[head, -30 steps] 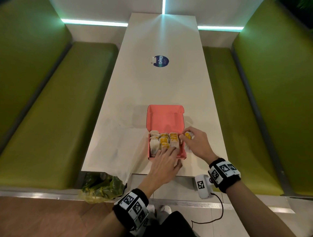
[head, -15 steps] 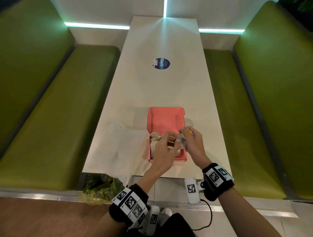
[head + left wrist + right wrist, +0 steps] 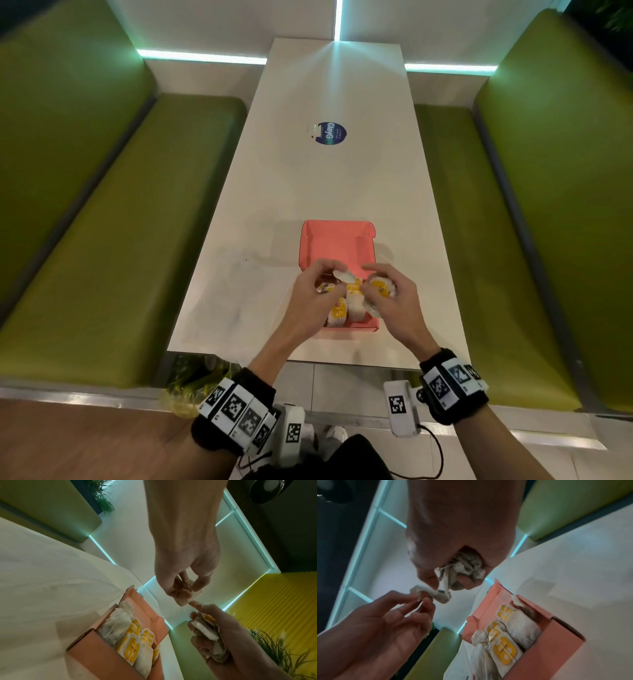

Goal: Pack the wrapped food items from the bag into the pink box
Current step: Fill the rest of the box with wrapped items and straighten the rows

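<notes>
The open pink box [image 3: 337, 240] sits near the table's front edge, with several white-and-yellow wrapped food items [image 3: 342, 308] standing in rows inside it. Just above the box, my right hand [image 3: 373, 294] grips a bundle of wrapped items [image 3: 382, 287]. My left hand [image 3: 334, 281] pinches one white wrapped item [image 3: 345, 275] between thumb and fingertips, close to the right hand's fingers. The left wrist view shows that pinched item [image 3: 188, 597] beside the bundle [image 3: 207, 631], with the box [image 3: 102, 655] below. A clear plastic bag [image 3: 236, 301] lies flat left of the box.
Green padded benches [image 3: 102, 240] run along both sides of the long white table [image 3: 325, 188]. A round blue sticker [image 3: 330, 133] lies at mid-table. A green-yellow plastic bag [image 3: 191, 380] sits under the table's near left corner.
My left hand left the box's near edge, rose and took hold of one wrapped item at the right hand. My right hand lifted its bundle from the box's right side to above the box.
</notes>
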{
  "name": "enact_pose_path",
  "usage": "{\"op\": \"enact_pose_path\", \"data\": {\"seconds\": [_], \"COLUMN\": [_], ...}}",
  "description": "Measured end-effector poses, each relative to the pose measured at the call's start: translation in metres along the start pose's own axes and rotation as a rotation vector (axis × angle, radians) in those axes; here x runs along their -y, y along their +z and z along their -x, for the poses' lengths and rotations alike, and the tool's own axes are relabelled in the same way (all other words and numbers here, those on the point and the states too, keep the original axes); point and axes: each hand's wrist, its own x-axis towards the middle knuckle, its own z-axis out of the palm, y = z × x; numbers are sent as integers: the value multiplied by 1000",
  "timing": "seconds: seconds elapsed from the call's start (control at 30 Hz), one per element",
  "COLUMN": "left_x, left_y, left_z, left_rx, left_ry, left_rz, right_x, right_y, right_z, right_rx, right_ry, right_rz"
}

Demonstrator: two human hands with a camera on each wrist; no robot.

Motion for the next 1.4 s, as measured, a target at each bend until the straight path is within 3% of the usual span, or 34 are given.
{"op": "enact_pose_path", "data": {"seconds": [0.1, 0.23, 0.57, 0.83, 1.03, 1.4], "left_x": [-1, 0, -17, -27, -33, -38], "left_y": [-2, -6, -21, -24, -25, -32], "left_z": [-2, -1, -8, -3, 1, 4], "left_rx": [-1, -10, -67, -88, -54, -68], "left_ry": [28, 77, 97, 141, 158, 245], "left_rz": [-19, -135, -96, -79, -96, -208], "right_x": [8, 15, 9, 28, 48, 45], "right_y": [9, 15, 11, 14, 28, 32], "right_z": [4, 5, 9, 15, 13, 21], "right_rx": [98, 88, 219, 96, 129, 110], "right_ry": [-39, -70, 45, 11, -14, 92], "right_rz": [36, 15, 130, -45, -93, -144]}}
